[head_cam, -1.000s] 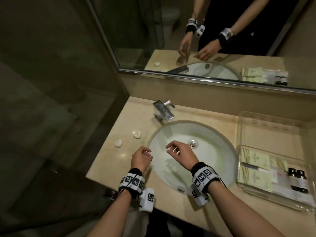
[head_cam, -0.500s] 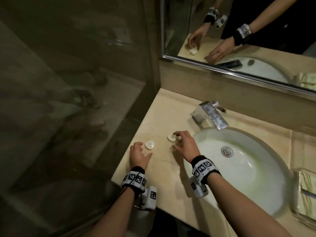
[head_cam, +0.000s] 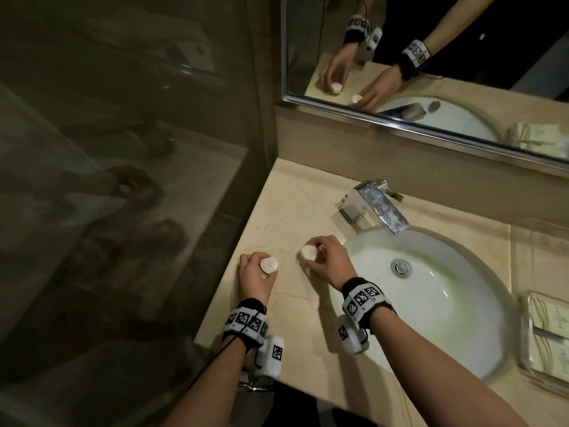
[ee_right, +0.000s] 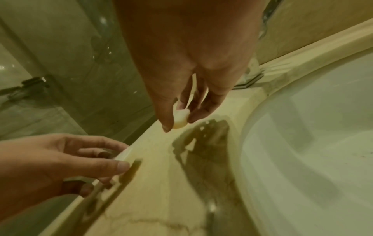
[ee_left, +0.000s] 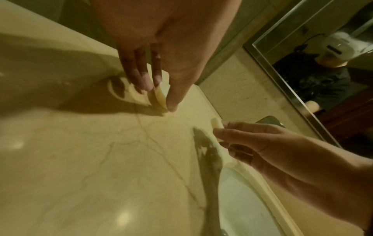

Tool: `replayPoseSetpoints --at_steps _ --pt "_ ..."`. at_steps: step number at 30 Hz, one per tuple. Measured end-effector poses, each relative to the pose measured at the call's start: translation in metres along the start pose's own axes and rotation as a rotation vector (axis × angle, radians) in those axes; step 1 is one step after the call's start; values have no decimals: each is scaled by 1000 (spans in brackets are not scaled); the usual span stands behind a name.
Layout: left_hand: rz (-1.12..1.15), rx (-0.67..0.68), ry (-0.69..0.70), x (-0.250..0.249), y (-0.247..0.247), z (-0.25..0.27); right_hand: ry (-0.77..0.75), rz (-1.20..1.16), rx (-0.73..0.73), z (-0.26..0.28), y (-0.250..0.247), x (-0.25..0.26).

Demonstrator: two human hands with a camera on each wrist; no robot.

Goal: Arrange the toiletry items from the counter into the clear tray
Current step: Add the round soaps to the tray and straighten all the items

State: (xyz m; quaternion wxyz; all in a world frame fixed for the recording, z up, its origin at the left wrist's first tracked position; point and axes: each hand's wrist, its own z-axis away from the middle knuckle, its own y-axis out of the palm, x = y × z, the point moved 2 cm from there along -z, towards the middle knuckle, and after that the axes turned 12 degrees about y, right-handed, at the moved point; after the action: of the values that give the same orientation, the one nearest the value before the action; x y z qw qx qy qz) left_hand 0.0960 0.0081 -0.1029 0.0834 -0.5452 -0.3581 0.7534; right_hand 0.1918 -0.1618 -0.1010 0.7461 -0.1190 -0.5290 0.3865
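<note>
Two small round white soaps are off the beige counter (head_cam: 295,331), left of the sink. My left hand (head_cam: 255,274) pinches one soap (head_cam: 269,265) between thumb and fingertips; in the left wrist view the same soap (ee_left: 159,97) is tilted on edge just above the marble. My right hand (head_cam: 326,260) pinches the other soap (head_cam: 308,252), which in the right wrist view is a pale soap (ee_right: 180,119) held between thumb and fingers above the counter. The clear tray (head_cam: 523,318) sits at the far right edge, holding pale sachets (head_cam: 551,315).
A white oval sink (head_cam: 431,297) with a chrome faucet (head_cam: 377,206) fills the middle of the counter between my hands and the tray. A glass shower wall (head_cam: 123,211) stands at the left edge. A mirror (head_cam: 431,66) runs along the back.
Both hands moved left from over the sink to the two soaps, closed on them and lifted them slightly. The view swung left, so most of the tray is out of frame.
</note>
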Motion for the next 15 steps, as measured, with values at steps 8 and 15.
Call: replayPoseSetpoints --at_steps 8,15 --pt "158 -10 222 -99 13 2 -95 -430 -78 50 -79 10" --pt "234 20 452 -197 50 24 -102 -765 -107 97 -177 -27"
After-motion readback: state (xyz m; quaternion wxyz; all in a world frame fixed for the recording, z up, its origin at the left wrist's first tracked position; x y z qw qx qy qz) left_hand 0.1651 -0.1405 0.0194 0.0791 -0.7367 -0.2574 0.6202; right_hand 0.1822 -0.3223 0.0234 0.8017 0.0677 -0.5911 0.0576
